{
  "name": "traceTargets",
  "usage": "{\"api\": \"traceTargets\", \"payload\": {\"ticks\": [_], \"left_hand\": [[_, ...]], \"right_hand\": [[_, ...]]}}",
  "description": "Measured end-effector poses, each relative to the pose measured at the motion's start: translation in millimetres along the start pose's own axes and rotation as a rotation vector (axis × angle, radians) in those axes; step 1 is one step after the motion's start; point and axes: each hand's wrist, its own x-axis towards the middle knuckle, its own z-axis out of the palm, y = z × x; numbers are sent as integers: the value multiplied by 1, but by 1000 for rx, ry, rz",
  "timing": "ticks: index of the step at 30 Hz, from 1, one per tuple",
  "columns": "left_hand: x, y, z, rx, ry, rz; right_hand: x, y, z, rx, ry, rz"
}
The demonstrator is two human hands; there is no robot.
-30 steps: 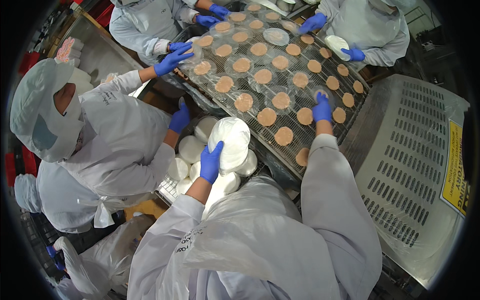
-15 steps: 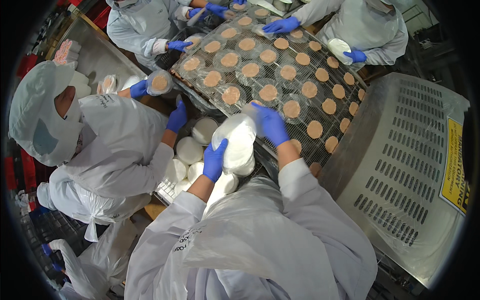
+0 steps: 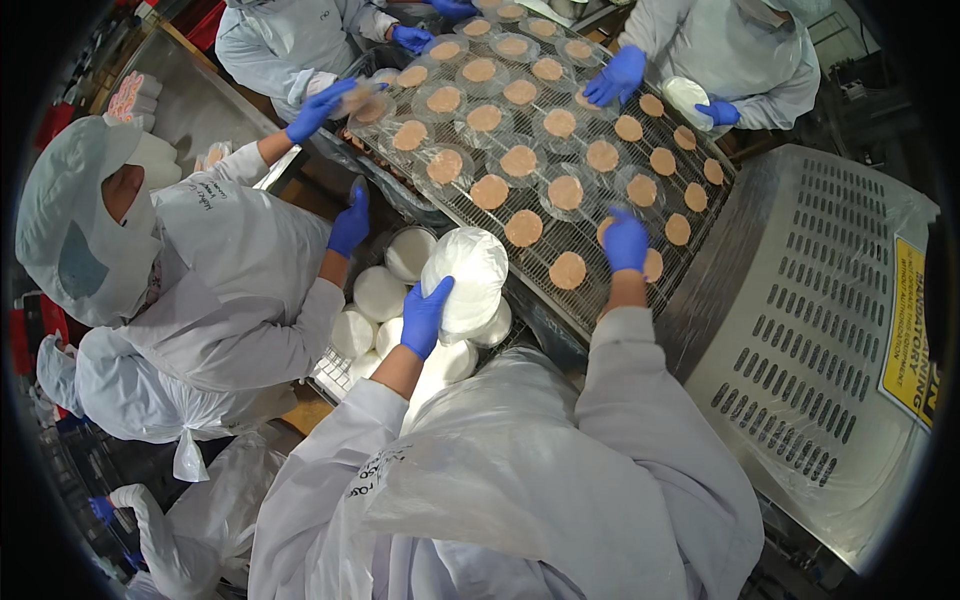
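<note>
A stack of round white film sheets (image 3: 470, 275) is gripped at its left edge by my left hand (image 3: 426, 318), thumb lying on top. My right hand (image 3: 627, 242) reaches over the near part of a wire mesh conveyor (image 3: 590, 290), its fingers smeared by motion and pointing down beside a round tan patty (image 3: 653, 265). Another patty next to its fingertips is partly covered. Rows of flat patties lie on the mesh, several with clear round films (image 3: 565, 193) under or around them. Whether my right fingers hold anything is hidden.
More white film stacks (image 3: 380, 297) fill a wire rack (image 3: 330, 375) left of my body. A co-worker (image 3: 240, 230) at left holds a patty on film over the belt's edge; others work across it. A slotted metal cover (image 3: 800, 330) bounds the right side.
My right hand has moved right, from the film stack to over the belt. The patties have shifted toward the far left. The co-worker at left has brought a patty to the belt's edge.
</note>
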Motion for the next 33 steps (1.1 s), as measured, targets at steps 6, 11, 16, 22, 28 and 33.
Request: {"api": "traceTargets", "payload": {"ticks": [6, 11, 16, 22, 28, 33], "left_hand": [[-11, -17, 3, 14, -80, 54], [-34, -21, 4, -61, -4, 48], [-44, -32, 6, -15, 5, 20], [-51, -37, 28, -66, -20, 28], [-70, -48, 23, -17, 19, 19], [-80, -67, 20, -51, 47, 27]], "right_hand": [[-118, -120, -1, 484, -506, -298], [-62, -73, -17, 1091, -785, -141], [-9, 15, -47, 748, -208, -39], [-122, -97, -18, 342, -601, -319], [-51, 7, -14, 304, -369, -349], [38, 118, -60, 438, 19, 8]]}}
